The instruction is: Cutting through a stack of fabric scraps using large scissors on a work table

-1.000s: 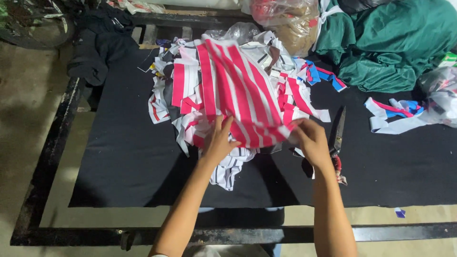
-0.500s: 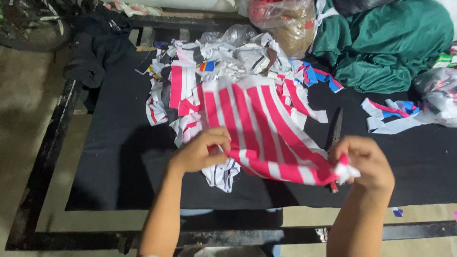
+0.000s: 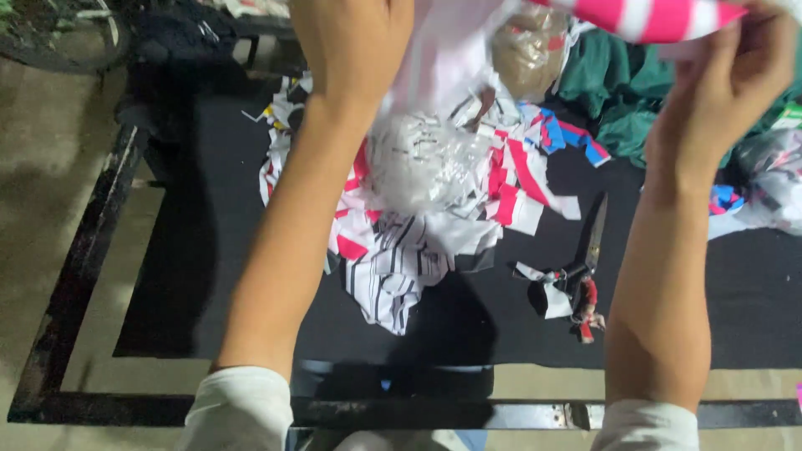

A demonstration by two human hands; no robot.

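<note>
Both my hands are raised close to the camera at the top of the view, holding a pink and white striped cloth (image 3: 643,17) between them. My left hand (image 3: 351,38) grips its pale left part and my right hand (image 3: 739,63) pinches its striped right end. Below on the black table (image 3: 217,276) lies a pile of fabric scraps (image 3: 418,225), pink, white and black-striped. A pair of scissors (image 3: 589,267) with a red handle lies to the right of the pile, between my forearms.
Green cloth (image 3: 618,92) is heaped at the back right, next to a clear plastic bag (image 3: 530,54). More scraps (image 3: 760,196) lie at the right edge. Dark clothing (image 3: 171,50) sits at the back left. The table's black metal frame (image 3: 75,276) borders a concrete floor.
I have lifted the striped cloth off the pile, up from table height to right in front of the camera, with both hands still holding it.
</note>
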